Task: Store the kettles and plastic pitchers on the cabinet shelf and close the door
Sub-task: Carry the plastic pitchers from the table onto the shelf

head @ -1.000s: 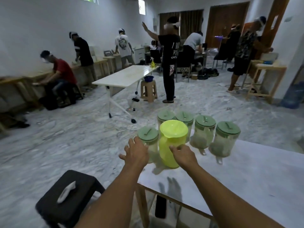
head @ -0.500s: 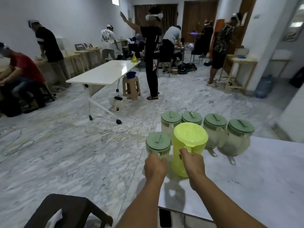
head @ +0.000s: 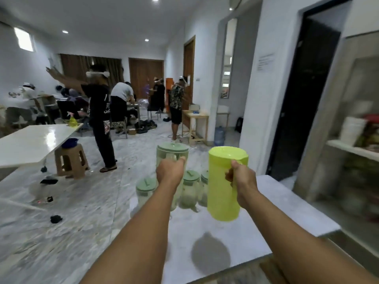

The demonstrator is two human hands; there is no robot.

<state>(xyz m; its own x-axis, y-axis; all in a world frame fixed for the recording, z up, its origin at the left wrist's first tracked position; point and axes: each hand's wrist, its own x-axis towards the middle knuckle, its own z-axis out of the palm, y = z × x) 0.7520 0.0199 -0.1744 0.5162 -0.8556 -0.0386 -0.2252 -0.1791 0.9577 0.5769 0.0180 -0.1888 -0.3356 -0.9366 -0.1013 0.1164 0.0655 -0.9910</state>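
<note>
My right hand [head: 241,181] grips the handle of a yellow-green plastic pitcher [head: 224,185] and holds it in the air above the white table [head: 276,218]. My left hand [head: 171,171] is closed on the handle of a clear kettle with a green lid [head: 171,149], also lifted off the table. Three more green-lidded kettles [head: 146,188] stand on the table's far edge behind my arms. At the right an open cabinet shelf [head: 346,147] shows white containers and other items.
A dark open doorway [head: 305,95] stands just right of the table. Several people work in the room beyond, and one stands with an arm raised [head: 100,115]. A white folding table [head: 30,142] and a plastic stool [head: 70,160] sit at the left on the marble floor.
Both hands closed on the handles and lifted the yellow-green pitcher and one green-lidded kettle off the table. My view swung right, bringing the doorway and cabinet shelf into sight.
</note>
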